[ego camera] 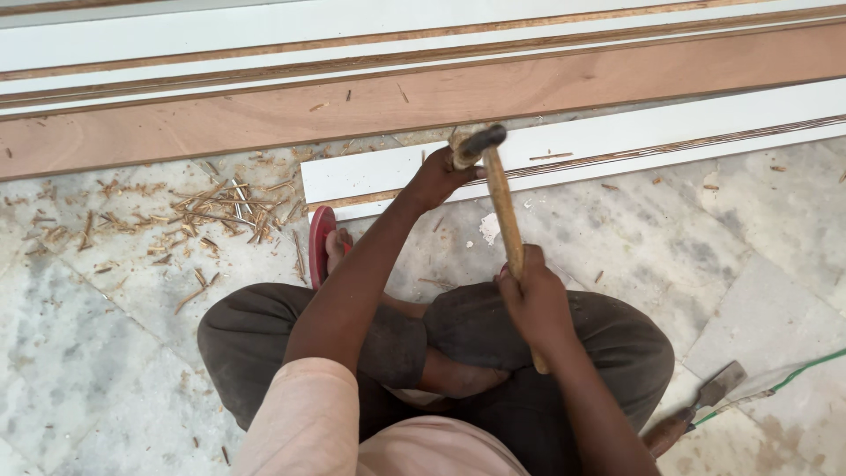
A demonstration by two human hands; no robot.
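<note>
Both hands work at the white board [564,150]: the right hand [535,304] grips a hammer [498,189], its head at the board's edge, beside the left hand [434,181] pinching something small there. A glancing blow could strike those fingers.

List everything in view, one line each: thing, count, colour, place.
hammer: one, wooden handle, dark head, centre, held in right hand
white strip: one, white with brown edge, on floor under the left hand
plywood board: one, reddish brown, top
wood shavings: many, tan, on floor at left
sandal: one, red, on foot
chisel: one, wooden handle, lower right
cord: one, green, lower right
left hand: on the strip by the hammer head
right hand: gripping the handle
</note>
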